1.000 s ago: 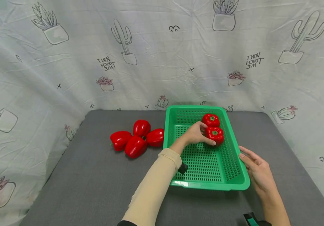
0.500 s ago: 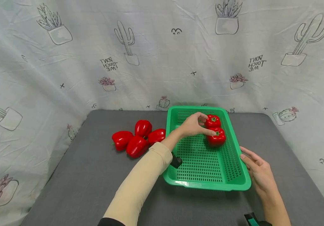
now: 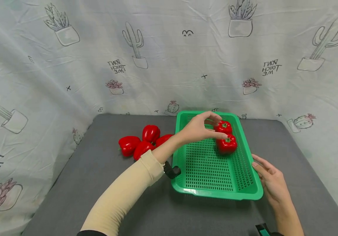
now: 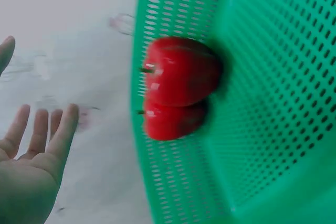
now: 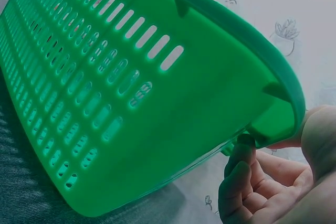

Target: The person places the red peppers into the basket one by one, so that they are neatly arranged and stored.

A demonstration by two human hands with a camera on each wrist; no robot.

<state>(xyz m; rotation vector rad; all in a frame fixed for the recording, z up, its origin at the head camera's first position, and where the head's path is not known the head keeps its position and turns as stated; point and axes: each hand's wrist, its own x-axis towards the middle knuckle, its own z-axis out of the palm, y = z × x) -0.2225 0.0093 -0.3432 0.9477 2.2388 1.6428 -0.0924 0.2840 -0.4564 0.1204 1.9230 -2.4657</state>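
Two red bell peppers stand stem up inside a green plastic basket (image 3: 210, 170), against its right side: a nearer bell pepper (image 3: 228, 146) and a farther bell pepper (image 3: 225, 125). My left hand (image 3: 198, 129) is raised over the basket with thumb and fingers spread, overlapping the peppers in the head view. The left wrist view shows that hand (image 4: 39, 161) apart from both peppers, holding nothing. At the basket's right edge my right hand (image 3: 272, 182) holds the rim. In the right wrist view its fingers (image 5: 241, 182) curl under the rim, with the thumb mostly hidden behind it.
Several more red bell peppers (image 3: 129, 145) lie in a cluster on the grey tabletop (image 3: 98, 177) left of the basket. My left forearm partly covers them. A white curtain (image 3: 163, 59) printed with cacti hangs around the back and sides.
My left hand has come off the nearer pepper, rising and drawing back, while its forearm swung left across the loose peppers. The right hand stays on the basket rim.
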